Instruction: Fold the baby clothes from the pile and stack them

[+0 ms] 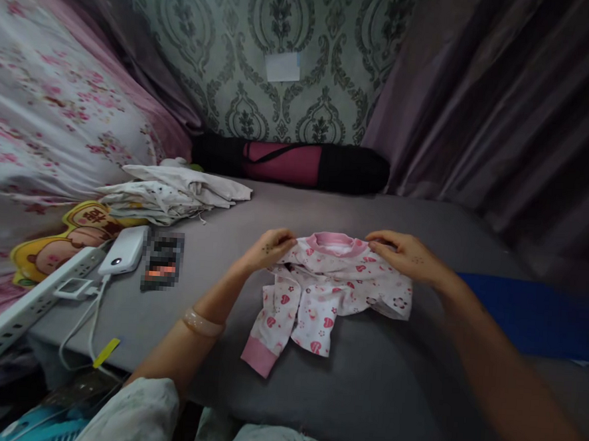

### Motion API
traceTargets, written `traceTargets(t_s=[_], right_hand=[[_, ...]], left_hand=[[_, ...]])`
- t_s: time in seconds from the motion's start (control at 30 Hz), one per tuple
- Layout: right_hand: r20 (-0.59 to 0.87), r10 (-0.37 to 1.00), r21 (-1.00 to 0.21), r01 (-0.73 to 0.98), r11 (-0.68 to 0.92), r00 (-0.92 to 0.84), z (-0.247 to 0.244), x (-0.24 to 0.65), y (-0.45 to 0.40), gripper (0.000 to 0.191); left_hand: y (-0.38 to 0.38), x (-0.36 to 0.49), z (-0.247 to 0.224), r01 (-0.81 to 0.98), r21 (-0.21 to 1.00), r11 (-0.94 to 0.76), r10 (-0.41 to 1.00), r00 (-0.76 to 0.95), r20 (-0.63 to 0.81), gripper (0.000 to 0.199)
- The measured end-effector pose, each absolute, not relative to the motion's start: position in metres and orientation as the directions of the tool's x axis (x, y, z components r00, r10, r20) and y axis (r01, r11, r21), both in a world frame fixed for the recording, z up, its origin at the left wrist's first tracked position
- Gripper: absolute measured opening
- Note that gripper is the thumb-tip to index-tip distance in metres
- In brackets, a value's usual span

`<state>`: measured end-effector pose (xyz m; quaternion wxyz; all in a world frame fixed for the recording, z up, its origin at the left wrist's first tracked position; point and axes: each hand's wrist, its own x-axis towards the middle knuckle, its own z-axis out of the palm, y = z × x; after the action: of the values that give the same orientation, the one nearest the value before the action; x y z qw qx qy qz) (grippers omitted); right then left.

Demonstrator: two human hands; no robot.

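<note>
Head view: I'm reading this as the spreading step. Small white fabric top with pink hearts and pink collar (338, 273) is lying rumpled between both hands on the grey cloth-covered surface (213, 249). Next move is probably calling for even tension across the shoulders. Left hand (271, 247) is pinching one shoulder, right hand (406, 254) the other, fingers closed on cloth. Both are reaching in, backs up, fingers pointing inward.

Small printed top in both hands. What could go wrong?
The left hand and right hand hold the small top near its collar, so the loose rest could bunch or crease.
The sleeve ending in a pink cuff lies askew and might fold under.
A white cable sits beyond the left forearm; a wide sweep could snag it.
</note>
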<state>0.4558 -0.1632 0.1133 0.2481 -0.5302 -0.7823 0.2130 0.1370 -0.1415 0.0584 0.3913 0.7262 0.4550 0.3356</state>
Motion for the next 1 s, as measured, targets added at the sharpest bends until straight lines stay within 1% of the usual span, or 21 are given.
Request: traceTargets(t_s=[0.1, 0.17, 0.27, 0.37, 0.47, 0.5, 0.53, 0.57, 0.6, 0.63, 0.67, 0.7, 0.73, 0.77, 0.8, 0.83, 0.9, 0.93, 0.97, 1.0], right_hand=[[0.160, 0.923, -0.660, 0.657, 0.364, -0.351, 0.123, 0.452, -0.162, 0.027], [0.153, 0.917, -0.674, 0.640, 0.370, -0.370, 0.130, 0.451, -0.160, 0.028], [0.187, 0.908, -0.644, 0.652, 0.401, -0.375, 0.141, 0.451, -0.154, 0.031], [0.219, 0.896, -0.614, 0.659, 0.435, -0.387, 0.156, 0.450, -0.147, 0.035], [0.251, 0.875, -0.605, 0.638, 0.476, -0.415, 0.184, 0.448, -0.145, 0.040], [0.282, 0.865, -0.598, 0.629, 0.497, -0.415, 0.195, 0.447, -0.146, 0.040], [0.337, 0.851, -0.583, 0.621, 0.524, -0.403, 0.207, 0.445, -0.146, 0.040], [0.413, 0.829, -0.559, 0.614, 0.557, -0.377, 0.218, 0.443, -0.147, 0.039], [0.509, 0.795, -0.524, 0.614, 0.591, -0.331, 0.228, 0.441, -0.147, 0.037], [0.603, 0.747, -0.477, 0.625, 0.618, -0.280, 0.236, 0.438, -0.146, 0.034], [0.672, 0.699, -0.423, 0.648, 0.633, -0.244, 0.243, 0.436, -0.144, 0.031], [0.705, 0.668, -0.369, 0.681, 0.633, -0.239, 0.248, 0.433, -0.142, 0.028], [0.704, 0.660, -0.319, 0.715, 0.623, -0.261, 0.252, 0.431, -0.139, 0.025], [0.691, 0.662, -0.272, 0.744, 0.610, -0.291, 0.255, 0.428, -0.136, 0.023], [0.693, 0.653, -0.229, 0.766, 0.600, -0.305, 0.257, 0.426, -0.134, 0.022], [0.728, 0.621, -0.193, 0.783, 0.592, -0.291, 0.259, 0.424, -0.132, 0.023], [0.846, 0.494, -0.139, 0.810, 0.569, -0.201, 0.262, 0.420, -0.130, 0.028], [0.875, 0.449, -0.116, 0.821, 0.559, -0.182, 0.264, 0.419, -0.130, 0.031], [0.871, 0.448, -0.092, 0.830, 0.550, -0.200, 0.265, 0.418, -0.130, 0.034], [0.845, 0.477, -0.069, 0.837, 0.542, -0.240, 0.266, 0.418, -0.129, 0.037]], left_hand=[[-0.142, 0.133, 0.076, 0.254, 0.951, -0.176, 0.955, 0.277, 0.103, 0.030], [-0.141, 0.126, 0.093, 0.214, 0.966, -0.145, 0.950, 0.301, 0.076, 0.031], [-0.135, 0.109, 0.127, 0.269, 0.949, -0.162, 0.910, 0.413, 0.039, 0.029], [-0.126, 0.089, 0.166, 0.334, 0.911, -0.241, 0.867, 0.497, 0.047, 0.026], [-0.120, 0.074, 0.205, 0.405, 0.853, -0.329, 0.829, 0.557, 0.056, 0.026], [-0.120, 0.072, 0.217, 0.429, 0.824, -0.371, 0.832, 0.548, 0.089, 0.025], [-0.121, 0.073, 0.229, 0.444, 0.791, -0.420, 0.845, 0.509, 0.163, 0.024], [-0.124, 0.075, 0.239, 0.454, 0.752, -0.478, 0.855, 0.435, 0.282, 0.023], [-0.127, 0.079, 0.248, 0.467, 0.697, -0.544, 0.839, 0.326, 0.436, 0.023], [-0.129, 0.083, 0.255, 0.495, 0.619, -0.610, 0.773, 0.201, 0.601, 0.021], [-0.132, 0.088, 0.261, 0.553, 0.519, -0.652, 0.674, 0.110, 0.730, 0.020], [-0.133, 0.093, 0.265, 0.620, 0.419, -0.664, 0.584, 0.079, 0.808, 0.019], [-0.133, 0.096, 0.267, 0.684, 0.326, -0.653, 0.531, 0.106, 0.841, 0.017], [-0.131, 0.099, 0.268, 0.734, 0.253, -0.630, 0.517, 0.154, 0.842, 0.017], [-0.128, 0.100, 0.267, 0.768, 0.209, -0.605, 0.517, 0.180, 0.837, 0.017], [-0.125, 0.101, 0.266, 0.789, 0.197, -0.582, 0.513, 0.169, 0.842, 0.018], [-0.116, 0.100, 0.262, 0.803, 0.224, -0.553, 0.469, 0.078, 0.880, 0.020], [-0.111, 0.100, 0.260, 0.800, 0.235, -0.552, 0.463, 0.059, 0.885, 0.020], [-0.107, 0.100, 0.257, 0.795, 0.236, -0.559, 0.490, 0.087, 0.867, 0.021], [-0.103, 0.100, 0.255, 0.793, 0.228, -0.565, 0.535, 0.141, 0.833, 0.022]])
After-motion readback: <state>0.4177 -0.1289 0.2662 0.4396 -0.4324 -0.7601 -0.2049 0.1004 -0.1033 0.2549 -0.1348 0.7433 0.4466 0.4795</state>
